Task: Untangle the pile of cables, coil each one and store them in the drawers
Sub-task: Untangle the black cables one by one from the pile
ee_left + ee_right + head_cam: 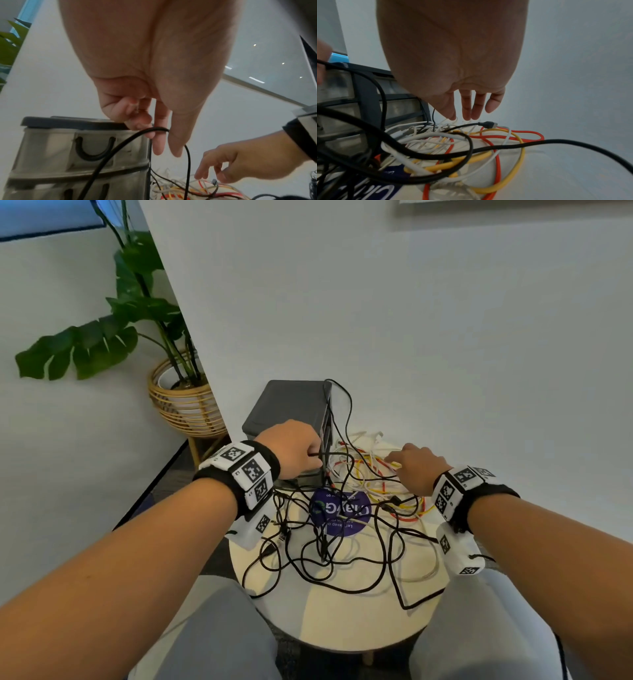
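A tangle of black cables (322,546) covers the middle of the round cream table (342,621). Behind it lies a pile of white, yellow and red cables (368,474). A dark grey drawer unit (287,405) stands at the table's back left, its translucent drawers (51,148) pushed in. My left hand (310,457) is at the unit's front right corner. Its curled fingers grip a black cable (120,146) that loops down past the drawers. My right hand (397,460) hovers over the coloured pile with straight fingertips (465,115) just touching white cables, holding nothing.
A purple round sticker (342,515) lies under the cables. A white wall rises right behind the table. A leafy plant in a wicker pot (185,405) stands on the floor to the left. My knees in grey trousers (222,628) flank the table's near edge.
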`<move>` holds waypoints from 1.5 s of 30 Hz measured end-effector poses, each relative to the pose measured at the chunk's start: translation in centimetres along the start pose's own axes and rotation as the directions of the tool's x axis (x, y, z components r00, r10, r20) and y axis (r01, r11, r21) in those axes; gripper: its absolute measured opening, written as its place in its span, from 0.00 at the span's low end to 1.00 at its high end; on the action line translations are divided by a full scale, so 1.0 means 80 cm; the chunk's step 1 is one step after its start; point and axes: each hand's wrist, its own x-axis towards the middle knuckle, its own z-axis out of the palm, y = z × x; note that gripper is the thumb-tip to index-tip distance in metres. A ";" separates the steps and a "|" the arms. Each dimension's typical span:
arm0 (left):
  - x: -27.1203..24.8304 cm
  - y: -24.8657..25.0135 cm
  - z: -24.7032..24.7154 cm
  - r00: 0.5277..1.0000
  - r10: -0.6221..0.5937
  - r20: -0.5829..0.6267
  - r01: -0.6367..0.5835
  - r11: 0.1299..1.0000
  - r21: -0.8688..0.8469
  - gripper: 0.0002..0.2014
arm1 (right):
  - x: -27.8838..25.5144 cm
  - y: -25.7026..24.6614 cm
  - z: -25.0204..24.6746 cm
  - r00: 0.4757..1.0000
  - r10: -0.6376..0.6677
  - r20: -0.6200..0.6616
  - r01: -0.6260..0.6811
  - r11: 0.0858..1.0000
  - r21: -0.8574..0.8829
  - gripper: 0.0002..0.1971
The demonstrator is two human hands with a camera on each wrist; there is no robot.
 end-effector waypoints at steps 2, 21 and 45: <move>-0.009 -0.006 -0.004 1.000 0.002 -0.002 -0.002 0.997 -0.071 0.17 | -0.004 0.003 -0.003 1.000 0.003 0.000 -0.003 1.000 0.022 0.23; -0.146 0.022 -0.169 0.790 -0.086 -0.607 -0.475 0.539 -0.695 0.16 | -0.067 -0.018 -0.033 0.977 -0.175 0.125 0.142 0.961 0.237 0.23; -0.130 0.012 -0.160 0.892 -0.219 -0.395 -0.223 0.545 -0.808 0.07 | -0.156 -0.105 -0.183 0.805 -0.570 -0.165 0.306 0.160 0.939 0.19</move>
